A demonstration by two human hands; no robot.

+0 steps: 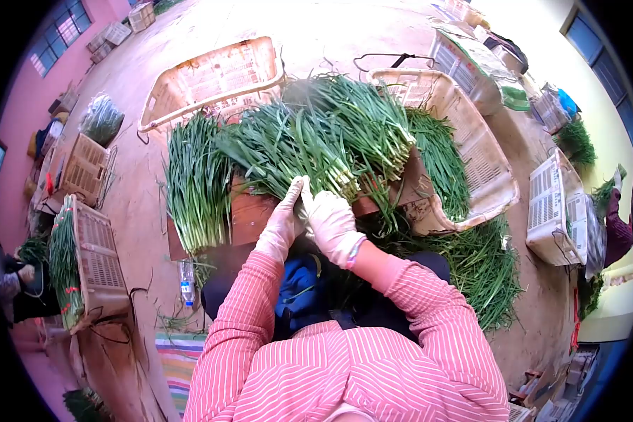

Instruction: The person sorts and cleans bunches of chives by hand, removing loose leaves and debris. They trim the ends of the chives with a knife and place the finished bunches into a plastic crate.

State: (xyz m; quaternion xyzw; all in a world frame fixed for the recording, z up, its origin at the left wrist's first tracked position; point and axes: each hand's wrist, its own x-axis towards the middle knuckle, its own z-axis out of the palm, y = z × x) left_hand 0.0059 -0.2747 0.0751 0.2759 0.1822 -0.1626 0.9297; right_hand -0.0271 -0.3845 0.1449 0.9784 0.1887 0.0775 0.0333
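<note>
My left hand (283, 226) and my right hand (330, 219), both in pale thin gloves, meet in front of my chest at the near edge of a brown board (252, 216). Their fingers are closed and pressed together; whatever they pinch is hidden. Just beyond them lies a loose pile of garlic chives (288, 144), its whitish stalk ends toward my right hand. Another heap of chives (359, 116) rests behind it to the right. On the board's left side is a neat bunch (198, 183) with its stalks pointing at me.
A worn plastic crate (214, 77) stands behind the board. To the right, a tipped crate (482, 151) holds more chives, with loose leaves (482, 274) on the floor below. A water bottle (187, 283) is by my left knee. Other people sit at both sides among crates.
</note>
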